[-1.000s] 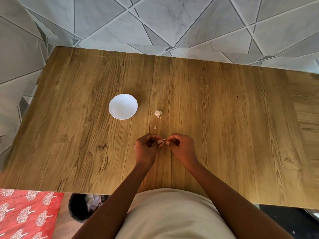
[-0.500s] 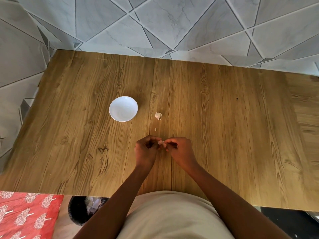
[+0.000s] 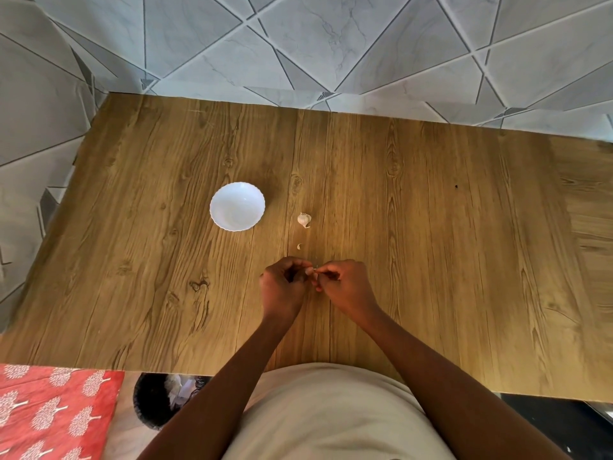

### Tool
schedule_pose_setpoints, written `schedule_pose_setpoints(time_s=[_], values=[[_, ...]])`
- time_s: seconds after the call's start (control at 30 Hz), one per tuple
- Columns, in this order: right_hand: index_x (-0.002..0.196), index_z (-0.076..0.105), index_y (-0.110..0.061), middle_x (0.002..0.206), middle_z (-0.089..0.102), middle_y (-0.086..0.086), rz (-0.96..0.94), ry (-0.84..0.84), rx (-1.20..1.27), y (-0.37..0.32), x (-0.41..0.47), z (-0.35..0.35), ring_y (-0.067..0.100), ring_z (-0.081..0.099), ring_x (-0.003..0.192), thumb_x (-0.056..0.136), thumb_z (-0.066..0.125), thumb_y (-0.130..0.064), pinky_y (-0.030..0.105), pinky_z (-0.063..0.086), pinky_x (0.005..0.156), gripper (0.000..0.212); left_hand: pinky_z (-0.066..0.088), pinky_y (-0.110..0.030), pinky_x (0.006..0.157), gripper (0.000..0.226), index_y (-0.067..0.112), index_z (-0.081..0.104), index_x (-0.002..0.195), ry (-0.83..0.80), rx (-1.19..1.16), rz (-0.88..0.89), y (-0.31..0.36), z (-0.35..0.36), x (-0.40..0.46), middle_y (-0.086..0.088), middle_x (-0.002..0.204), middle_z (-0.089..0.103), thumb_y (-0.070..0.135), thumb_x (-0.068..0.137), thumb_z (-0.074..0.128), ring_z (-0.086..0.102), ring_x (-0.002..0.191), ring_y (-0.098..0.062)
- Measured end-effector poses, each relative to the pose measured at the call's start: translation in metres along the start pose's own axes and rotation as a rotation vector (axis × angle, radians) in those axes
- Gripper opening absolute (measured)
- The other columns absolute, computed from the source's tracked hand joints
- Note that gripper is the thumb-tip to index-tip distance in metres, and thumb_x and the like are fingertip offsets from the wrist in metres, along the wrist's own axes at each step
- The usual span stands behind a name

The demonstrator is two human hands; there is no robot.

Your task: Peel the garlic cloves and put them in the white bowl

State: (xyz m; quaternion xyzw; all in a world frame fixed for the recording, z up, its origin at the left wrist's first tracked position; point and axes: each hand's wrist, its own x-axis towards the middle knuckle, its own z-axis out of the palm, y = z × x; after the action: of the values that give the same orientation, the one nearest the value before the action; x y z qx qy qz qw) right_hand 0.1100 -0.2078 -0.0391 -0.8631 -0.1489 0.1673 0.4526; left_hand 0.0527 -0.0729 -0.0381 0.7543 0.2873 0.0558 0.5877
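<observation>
I look down on the brown wood-grain counter [image 3: 431,260], backed by a grey marble-patterned tiled wall [image 3: 331,44]. At my lower left a red cloth with white tree prints [image 3: 49,413] lies beside a black round bin [image 3: 149,403] below the counter edge. On the counter the small white scalloped bowl [image 3: 237,206] stands with nothing visible in it, and just to its right rests the remaining white garlic piece [image 3: 304,219]; a tiny pale scrap of skin [image 3: 299,246] lies nearer me.

Both hands meet over the counter. The left hand [image 3: 286,284] and the right hand [image 3: 343,284] each have fingers curled, pinching the small pale garlic clove [image 3: 311,271] between their fingertips, so the clove sits right where the two grips touch, well short of the bowl.

My worry: the clove is small and likely slick once bared, so a hard tug on the skin could flick it onto the counter or off the edge. Torn skin could also cling and end up in the bowl.
</observation>
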Motion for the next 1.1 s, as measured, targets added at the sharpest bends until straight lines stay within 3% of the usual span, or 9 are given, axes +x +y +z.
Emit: schedule_pose_setpoints(time_s=[0.2, 0.5, 0.77, 0.93, 1.1], values=[[0.093, 0.080, -0.009, 0.078, 0.077, -0.002, 0.003, -0.001, 0.031, -0.0003, 0.0008, -0.0014, 0.004, 0.073, 0.068, 0.093, 0.073, -0.012, 0.028, 0.062, 0.070, 0.007, 0.057, -0.016, 0.071, 0.016, 0.015, 0.080, 0.091, 0.025, 0.042, 0.044, -0.0004, 0.0005, 0.0031, 0.010, 0.082, 0.076, -0.001, 0.087, 0.077, 0.073, 0.077, -0.003], [0.096, 0.079, -0.006, 0.080, 0.077, 0.001, 0.034, -0.015, 0.051, 0.0003, 0.0008, -0.0003, 0.001, 0.072, 0.066, 0.092, 0.075, -0.011, 0.017, 0.058, 0.064, 0.008, 0.056, -0.014, 0.068, 0.017, 0.011, 0.080, 0.092, 0.024, 0.041, 0.027, -0.0011, 0.0029, 0.0021, 0.008, 0.082, 0.077, -0.004, 0.087, 0.076, 0.073, 0.075, -0.004], [0.092, 0.080, -0.011, 0.072, 0.075, -0.003, 0.014, 0.007, -0.010, -0.0002, -0.0008, 0.0019, 0.004, 0.071, 0.063, 0.091, 0.076, -0.021, 0.028, 0.061, 0.063, 0.010, 0.057, -0.014, 0.071, 0.020, 0.015, 0.080, 0.092, 0.017, 0.053, 0.031, -0.0019, 0.0025, 0.0013, 0.010, 0.084, 0.077, -0.004, 0.087, 0.075, 0.073, 0.079, -0.002], [0.095, 0.080, -0.010, 0.076, 0.076, -0.004, 0.050, 0.010, 0.030, -0.0003, -0.0010, 0.0021, 0.002, 0.071, 0.064, 0.091, 0.077, -0.018, 0.017, 0.057, 0.062, 0.009, 0.060, -0.020, 0.074, 0.019, 0.016, 0.080, 0.093, 0.006, 0.050, 0.021, -0.0020, 0.0019, 0.0026, 0.010, 0.085, 0.077, -0.002, 0.088, 0.076, 0.073, 0.080, -0.004], [0.085, 0.077, -0.008, 0.070, 0.074, -0.001, 0.136, 0.051, 0.098, -0.0006, 0.0005, 0.0041, 0.006, 0.071, 0.058, 0.090, 0.079, -0.016, 0.022, 0.058, 0.058, 0.010, 0.057, -0.017, 0.069, 0.013, 0.011, 0.080, 0.093, 0.009, -0.037, -0.006, -0.0011, -0.0002, 0.0034, 0.007, 0.083, 0.077, -0.001, 0.088, 0.076, 0.074, 0.079, -0.007]])
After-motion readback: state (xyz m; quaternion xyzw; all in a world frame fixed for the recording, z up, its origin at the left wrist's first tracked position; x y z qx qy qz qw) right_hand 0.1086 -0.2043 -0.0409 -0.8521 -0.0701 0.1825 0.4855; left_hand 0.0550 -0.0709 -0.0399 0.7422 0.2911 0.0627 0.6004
